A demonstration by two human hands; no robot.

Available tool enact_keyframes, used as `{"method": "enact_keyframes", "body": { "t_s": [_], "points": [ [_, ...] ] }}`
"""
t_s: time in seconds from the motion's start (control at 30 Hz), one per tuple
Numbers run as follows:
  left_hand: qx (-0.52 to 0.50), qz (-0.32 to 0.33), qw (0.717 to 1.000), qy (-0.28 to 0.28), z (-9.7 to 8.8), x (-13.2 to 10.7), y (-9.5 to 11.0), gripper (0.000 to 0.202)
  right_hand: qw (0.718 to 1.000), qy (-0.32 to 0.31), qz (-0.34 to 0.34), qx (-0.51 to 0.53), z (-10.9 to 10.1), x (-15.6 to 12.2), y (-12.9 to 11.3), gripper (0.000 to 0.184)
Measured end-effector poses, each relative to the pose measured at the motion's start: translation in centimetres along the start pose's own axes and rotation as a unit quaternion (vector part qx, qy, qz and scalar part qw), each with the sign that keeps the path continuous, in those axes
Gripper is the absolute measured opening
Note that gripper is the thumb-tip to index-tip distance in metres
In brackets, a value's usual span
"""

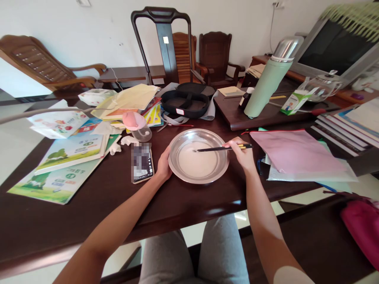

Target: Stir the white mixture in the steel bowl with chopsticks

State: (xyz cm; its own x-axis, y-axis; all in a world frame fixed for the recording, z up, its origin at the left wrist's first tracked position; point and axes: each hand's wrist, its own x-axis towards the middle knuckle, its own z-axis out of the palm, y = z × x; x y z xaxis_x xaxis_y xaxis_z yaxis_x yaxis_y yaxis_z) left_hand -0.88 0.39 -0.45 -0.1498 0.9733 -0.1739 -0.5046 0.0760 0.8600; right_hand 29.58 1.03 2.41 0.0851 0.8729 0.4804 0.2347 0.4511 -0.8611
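One shiny, round metal bowl [199,178] sits beneath slim black-and-gold chopsticks [211,149].

Bare hands: two, one left hand [164,165] and one right hand [242,153]. Round silver metal dish [199,179]: one. Slim black chopsticks with gold-coloured bands [213,149]: overlapping, number not distinguishable. Dark-screened rectangular phone [142,163]: one. Pale green cylindrical flask with silver cap [268,85]: one. Clear glass teapot [323,87]: one. Open black fabric case [185,104]: one. Tall-backed black chair [166,49]: one. Brown wooden chairs [214,55]: three. Grey-framed television [337,51]: one.
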Motion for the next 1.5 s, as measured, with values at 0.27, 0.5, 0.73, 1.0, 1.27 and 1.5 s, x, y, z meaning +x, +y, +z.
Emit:
{"method": "enact_keyframes", "body": {
  "t_s": [0.27,0.5,0.73,1.0,1.27,1.5],
  "points": [
    [0.001,0.002,1.0,0.001,0.05,0.0,0.02,0.037,0.997,-0.065,0.011,0.029,0.01,-0.07,-0.18,0.057],
    [0.004,0.01,1.0,0.004,0.33,-0.19,0.2,0.034,0.999,0.037,0.018,0.008,-0.52,0.05,0.05,0.057],
    [0.0,0.002,1.0,0.013,0.44,-0.23,0.28,0.032,0.995,-0.09,0.01,0.029,0.1,-0.1,-0.32,0.055],
    [0.017,0.006,1.0,0.006,0.31,-0.2,0.28,0.038,0.999,0.015,0.029,0.033,-0.46,0.0,-0.29,0.062],
    [0.012,0.006,1.0,0.004,0.09,-0.06,0.04,0.039,1.0,-0.011,0.003,0.003,-0.11,0.06,-0.25,0.053],
    [0.019,0.007,1.0,-0.001,0.17,-0.07,0.1,0.039,0.998,-0.05,0.026,0.042,-0.26,-0.13,-0.46,0.061]
  ]
}}
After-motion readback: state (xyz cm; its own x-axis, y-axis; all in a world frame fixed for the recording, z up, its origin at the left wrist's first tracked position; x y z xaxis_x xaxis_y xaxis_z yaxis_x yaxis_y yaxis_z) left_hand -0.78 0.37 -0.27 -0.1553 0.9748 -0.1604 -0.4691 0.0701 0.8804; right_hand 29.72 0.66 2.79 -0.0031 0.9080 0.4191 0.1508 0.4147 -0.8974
